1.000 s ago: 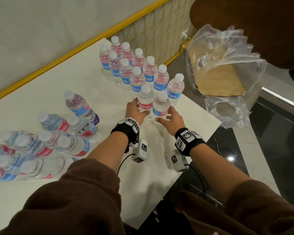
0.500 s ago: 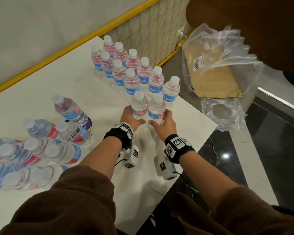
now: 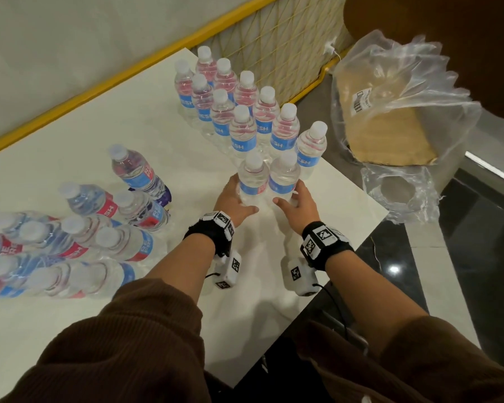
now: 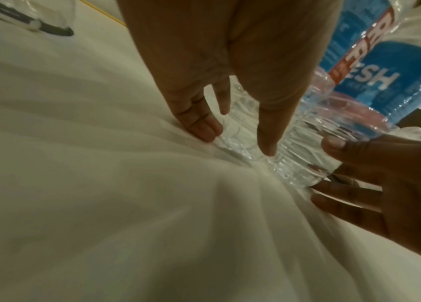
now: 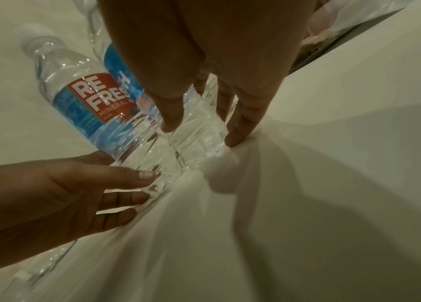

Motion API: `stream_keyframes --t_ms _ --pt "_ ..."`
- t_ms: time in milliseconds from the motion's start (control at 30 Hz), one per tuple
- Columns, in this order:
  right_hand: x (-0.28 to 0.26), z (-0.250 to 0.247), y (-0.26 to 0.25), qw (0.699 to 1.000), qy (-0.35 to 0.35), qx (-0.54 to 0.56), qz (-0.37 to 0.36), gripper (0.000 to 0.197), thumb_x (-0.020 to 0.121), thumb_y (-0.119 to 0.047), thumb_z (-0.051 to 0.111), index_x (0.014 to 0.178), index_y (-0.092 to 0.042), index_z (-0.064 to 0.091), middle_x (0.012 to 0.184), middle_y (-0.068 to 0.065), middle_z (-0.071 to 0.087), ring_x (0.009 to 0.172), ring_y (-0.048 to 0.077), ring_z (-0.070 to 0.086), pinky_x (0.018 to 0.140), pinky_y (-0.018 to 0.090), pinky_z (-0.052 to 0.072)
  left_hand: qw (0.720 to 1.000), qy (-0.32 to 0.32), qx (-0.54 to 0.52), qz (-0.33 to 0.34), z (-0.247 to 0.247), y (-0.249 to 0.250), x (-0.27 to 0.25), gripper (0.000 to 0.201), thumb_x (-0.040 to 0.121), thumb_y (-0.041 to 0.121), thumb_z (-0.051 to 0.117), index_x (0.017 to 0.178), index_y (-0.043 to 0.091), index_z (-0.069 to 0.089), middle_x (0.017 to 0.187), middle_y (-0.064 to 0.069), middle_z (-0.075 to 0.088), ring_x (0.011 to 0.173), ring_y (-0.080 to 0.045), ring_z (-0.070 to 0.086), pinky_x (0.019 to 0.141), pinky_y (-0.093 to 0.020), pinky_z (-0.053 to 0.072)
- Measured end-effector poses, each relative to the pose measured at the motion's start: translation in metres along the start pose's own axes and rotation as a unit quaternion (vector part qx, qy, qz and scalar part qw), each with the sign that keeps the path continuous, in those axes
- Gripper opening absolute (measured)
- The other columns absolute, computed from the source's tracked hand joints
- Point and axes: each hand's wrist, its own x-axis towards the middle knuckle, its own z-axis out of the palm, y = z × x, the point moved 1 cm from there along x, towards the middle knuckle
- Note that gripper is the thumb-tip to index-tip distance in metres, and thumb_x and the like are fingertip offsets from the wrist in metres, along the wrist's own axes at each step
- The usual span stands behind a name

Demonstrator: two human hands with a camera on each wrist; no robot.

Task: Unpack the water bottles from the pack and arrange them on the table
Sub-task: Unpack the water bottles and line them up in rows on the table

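Note:
Two upright water bottles stand side by side on the white table [image 3: 93, 135], in front of a group of several upright bottles [image 3: 243, 123]. My left hand [image 3: 237, 199] touches the base of the left bottle [image 3: 253, 181] with straight fingers [image 4: 201, 130]. My right hand [image 3: 298, 200] touches the base of the right bottle [image 3: 284, 180] the same way, its fingers [image 5: 240, 130] straight. Both thumbs lie along the near side of the bases. The plastic-wrapped pack [image 3: 41, 257] with several bottles sits at the left. A few loose bottles [image 3: 137, 175] lean beside it.
The table's right edge [image 3: 352, 242] runs close to my right wrist, with dark floor beyond. A crumpled clear plastic wrap holding cardboard [image 3: 390, 120] lies off the table at the right. A yellow-railed mesh fence [image 3: 274, 39] stands behind the bottle group.
Both hands stay at the bases of the same two front bottles. Only the head view has shifted slightly.

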Motion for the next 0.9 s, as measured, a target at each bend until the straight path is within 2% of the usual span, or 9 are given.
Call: stream_keyframes --t_ms 67,100,233,367,467,600,767,833,900 --pt "-0.002 0.000 -0.001 1.000 -0.003 -0.004 -0.001 0.063 0.088 -0.023 0.064 0.142 -0.019 0.032 0.142 0.002 0.046 0.129 0.021 0.044 0.099 0.024 0.033 1.000 0.003 0.006 0.002 0.000 0.003 -0.003 0.077 0.076 0.015 0.077 0.140 0.019 0.035 0.116 0.003 0.054 0.100 -0.014 0.053 0.078 -0.014 0.038" --pt "-0.004 0.000 -0.001 1.000 -0.002 -0.002 0.000 0.063 0.089 -0.022 0.062 0.143 -0.018 0.030 0.144 0.002 0.044 0.131 0.022 0.043 0.101 0.025 0.033 1.000 0.009 0.002 0.004 0.000 0.003 -0.004 0.075 0.074 0.017 0.079 0.137 0.018 0.039 0.115 0.001 0.056 0.099 -0.016 0.055 0.078 -0.015 0.040" --pt "-0.008 0.001 -0.002 1.000 -0.002 0.007 0.023 0.069 0.088 -0.025 0.064 0.145 -0.018 0.025 0.146 0.004 0.040 0.132 0.024 0.041 0.104 0.031 0.035 0.999 0.050 -0.009 0.011 0.006 0.001 -0.004 0.076 0.061 0.026 0.087 0.120 0.010 0.043 0.120 -0.007 0.056 0.107 -0.023 0.057 0.090 -0.034 0.048" --pt "-0.006 0.004 -0.007 1.000 0.022 0.003 0.010 0.069 0.079 -0.035 0.072 0.137 -0.017 0.038 0.136 0.007 0.046 0.122 0.024 0.049 0.100 0.035 0.043 0.997 0.080 -0.017 0.015 0.012 0.004 -0.004 0.083 0.058 0.030 0.087 0.125 0.010 0.040 0.124 -0.010 0.049 0.113 -0.026 0.054 0.096 -0.043 0.048" --pt "-0.006 0.003 -0.008 0.999 0.031 -0.009 0.026 0.060 0.084 -0.033 0.067 0.136 -0.018 0.040 0.135 0.007 0.047 0.117 0.025 0.052 0.093 0.030 0.042 0.998 0.052 -0.028 0.033 0.010 0.003 -0.003 0.083 0.067 0.021 0.081 0.137 0.016 0.036 0.136 -0.006 0.048 0.122 -0.024 0.051 0.102 -0.039 0.044" --pt "-0.012 -0.005 -0.002 0.999 0.026 -0.029 0.016 0.056 0.089 -0.027 0.061 0.139 -0.019 0.037 0.138 0.004 0.050 0.124 0.025 0.049 0.096 0.030 0.039 0.999 0.018 -0.006 0.032 -0.001 0.000 0.002 0.069 0.076 0.018 0.076 0.137 0.017 0.044 0.132 -0.005 0.057 0.111 -0.026 0.061 0.091 -0.026 0.046" --pt "-0.017 -0.006 -0.001 0.998 0.038 -0.036 0.026 0.067 0.085 -0.034 0.066 0.141 -0.017 0.033 0.142 0.005 0.043 0.125 0.024 0.048 0.102 0.035 0.041 0.999 0.019 0.016 0.042 -0.004 0.016 0.014 0.069 0.076 0.022 0.077 0.135 0.011 0.045 0.131 -0.010 0.057 0.118 -0.025 0.055 0.094 -0.026 0.042" --pt "-0.016 -0.005 -0.004 0.997 0.057 -0.032 0.038 0.074 0.080 -0.037 0.071 0.140 -0.017 0.033 0.140 0.007 0.040 0.119 0.024 0.051 0.099 0.035 0.045 0.999 0.027 0.005 0.024 0.000 0.018 0.018 0.070 0.076 0.027 0.076 0.135 0.010 0.045 0.133 -0.009 0.055 0.119 -0.025 0.054 0.095 -0.028 0.042" --pt "-0.015 -0.004 -0.006 0.996 0.069 -0.024 0.044 0.072 0.079 -0.036 0.072 0.139 -0.017 0.035 0.137 0.006 0.044 0.115 0.023 0.054 0.093 0.032 0.046 0.999 0.037 0.014 0.004 0.004 0.016 0.022 0.062 0.078 0.029 0.074 0.130 0.007 0.047 0.129 -0.010 0.058 0.114 -0.027 0.057 0.094 -0.031 0.044"
